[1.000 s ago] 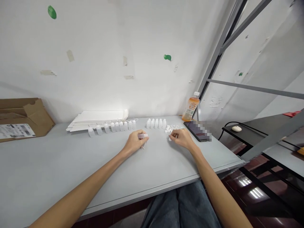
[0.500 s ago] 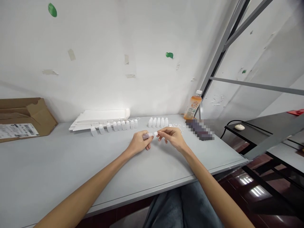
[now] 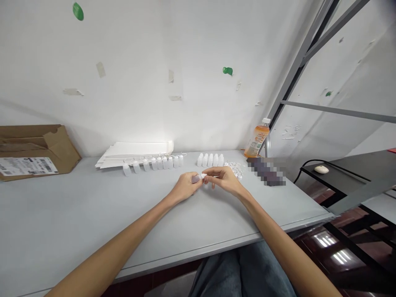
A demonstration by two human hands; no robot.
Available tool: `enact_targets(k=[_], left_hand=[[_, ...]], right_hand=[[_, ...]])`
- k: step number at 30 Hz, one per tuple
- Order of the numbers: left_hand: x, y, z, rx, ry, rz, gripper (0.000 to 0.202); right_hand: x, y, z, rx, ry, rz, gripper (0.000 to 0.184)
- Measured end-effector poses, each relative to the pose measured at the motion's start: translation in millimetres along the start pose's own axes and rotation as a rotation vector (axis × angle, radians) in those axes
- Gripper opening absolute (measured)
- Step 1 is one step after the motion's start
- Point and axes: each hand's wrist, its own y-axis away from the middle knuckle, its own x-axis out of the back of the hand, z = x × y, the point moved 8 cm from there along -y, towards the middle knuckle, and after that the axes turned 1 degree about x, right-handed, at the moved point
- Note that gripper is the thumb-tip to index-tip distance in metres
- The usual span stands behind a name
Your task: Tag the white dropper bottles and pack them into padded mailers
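Observation:
My left hand [image 3: 185,186] is shut around a small translucent plastic dropper bottle [image 3: 195,179], which lies on its side. My right hand [image 3: 225,180] pinches a tiny white plastic part [image 3: 203,176] between its fingertips, right at the bottle's mouth. Whether the part is seated in the bottle is too small to tell. Just behind my right hand lies a heap of small white plastic pieces [image 3: 234,169]. A row of upright white bottles [image 3: 159,163] and a shorter group of them [image 3: 210,160] stand farther back on the grey table [image 3: 93,214].
A stack of white paper sheets [image 3: 136,152] lies against the wall, and a flattened cardboard box [image 3: 37,150] sits at the far left. An orange drink bottle [image 3: 257,138] and a pixelated phone [image 3: 266,171] stand at the right. Metal shelf struts rise beyond the table's right edge.
My right hand has moved left from the heap of pieces to the bottle in my left hand, carrying a tiny white part. The whole view has drifted slightly.

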Motion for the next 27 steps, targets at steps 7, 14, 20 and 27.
enact_targets(k=[7, 14, 20, 27], left_hand=[[5.1, 0, -2, 0.036, -0.053, -0.006, 0.033], [2.4, 2, 7, -0.031, -0.208, -0.064, 0.031], [-1.2, 3, 9, -0.043, -0.315, -0.088, 0.029], [-0.9, 1, 7, -0.038, -0.305, -0.07, 0.028]], right_hand=[[0, -9, 2, -0.03, 0.089, -0.063, 0.032], [-3, -3, 3, 0.061, 0.328, -0.013, 0.038], [-7, -5, 10, 0.061, 0.487, 0.009, 0.051], [2, -2, 2, 0.079, 0.269, 0.056, 0.033]])
